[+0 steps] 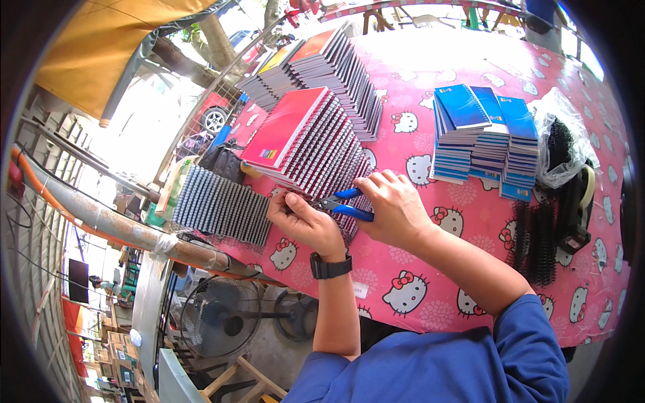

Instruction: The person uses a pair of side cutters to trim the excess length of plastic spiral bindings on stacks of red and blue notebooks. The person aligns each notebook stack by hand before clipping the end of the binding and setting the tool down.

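Note:
My right hand point(393, 205) is closed around the blue handles of a pair of pliers point(354, 213). The pliers' metal jaws point left, to the near lower corner of a tall stack of red spiral notebooks point(285, 127). Close by the jaws, my left hand point(308, 225) has its fingers curled and its thumb raised at that same corner; what they pinch there is hidden. Rows of wire binding run down the notebook stack's right side. A black watch sits on my left wrist.
Taller stacks of orange and yellow notebooks point(329, 64) stand behind. Left is a block of spiral-bound pads point(218, 205). Blue notebooks point(480, 134) are piled right, beside a plastic bag point(564, 144) and black binding coils point(534, 245). A metal pipe point(181, 250) and fan point(222, 316) lie beyond the pink-covered table point(430, 269).

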